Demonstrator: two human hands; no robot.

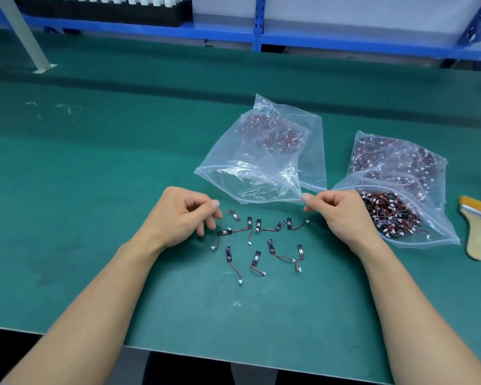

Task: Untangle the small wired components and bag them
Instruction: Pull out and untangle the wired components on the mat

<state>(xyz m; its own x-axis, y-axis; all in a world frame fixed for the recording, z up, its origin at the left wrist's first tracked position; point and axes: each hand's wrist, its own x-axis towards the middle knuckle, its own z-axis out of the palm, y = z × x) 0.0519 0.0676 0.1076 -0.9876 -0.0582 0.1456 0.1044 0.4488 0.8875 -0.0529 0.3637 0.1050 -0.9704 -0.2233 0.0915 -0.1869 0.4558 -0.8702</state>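
Pinching the thin red lead of a small black strip-shaped wired component point(235, 217) between thumb and forefinger, a person's left hand point(178, 215) works over the green matted surface point(95, 190), its other fingers curled under. The right hand point(342, 215), also curled, appears to nip the near corner of a clear crinkled plastic zip bag point(261, 168), which holds a small heap of parts at its far end. About ten separated components point(261, 240) lie loose between the hands, each a black board with a short wire and a white plug. A second clear bag point(400, 162) at right spills a tangled mass of components point(389, 215), beside a wooden-handled brush point(475, 232). The parts look featherlight, with stiff boards and springy leads prone to snagging. They are probably best lifted by board or plug rather than tugged by the wire. The bag's film seems limp and slippery, so its lip needs holding open.
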